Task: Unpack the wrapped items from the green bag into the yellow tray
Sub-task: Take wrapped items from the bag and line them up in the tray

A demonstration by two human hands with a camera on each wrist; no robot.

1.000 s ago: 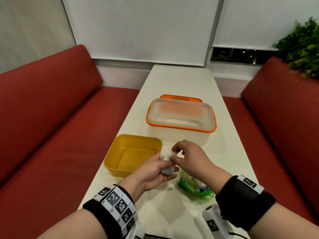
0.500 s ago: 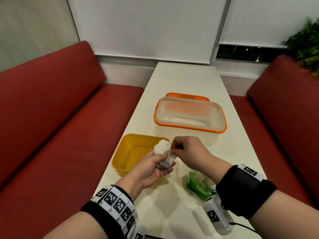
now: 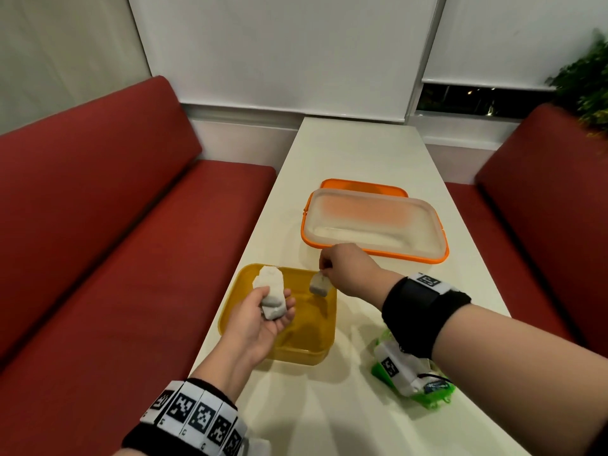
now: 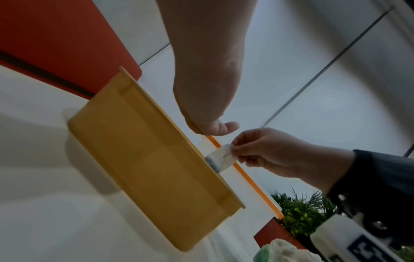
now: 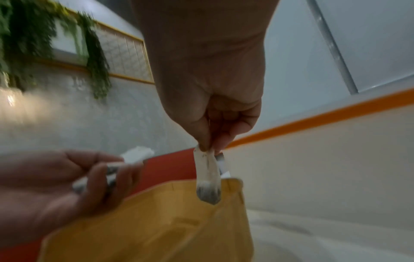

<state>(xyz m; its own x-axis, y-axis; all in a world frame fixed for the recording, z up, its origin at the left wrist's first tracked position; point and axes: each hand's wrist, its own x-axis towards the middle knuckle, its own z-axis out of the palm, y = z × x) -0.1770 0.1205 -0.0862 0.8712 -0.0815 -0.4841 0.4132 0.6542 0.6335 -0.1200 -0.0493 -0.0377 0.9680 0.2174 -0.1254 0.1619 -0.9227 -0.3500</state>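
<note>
both hands (image 3: 263, 315) hold packets (image 3: 319, 284) above yellow tray (image 3: 230, 304)

one white wrapped item (image 3: 319, 284) dangles over the yellow tray (image 3: 230, 311)'s 1 o'clock corner, a second wrapped bundle (image 3: 271, 296) sits above its 9 o'clock side. crumpled green bag (image 3: 441, 394) lies at the tray's 4 o'clock.

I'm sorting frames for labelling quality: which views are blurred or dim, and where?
Head view: sharp and evenly lit, though the plant smears at the right edge. Left wrist view: dim, with the yellow tray soft. Right wrist view: worst, motion blur over the left hand; the pinched wrapped item stays readable.
</note>
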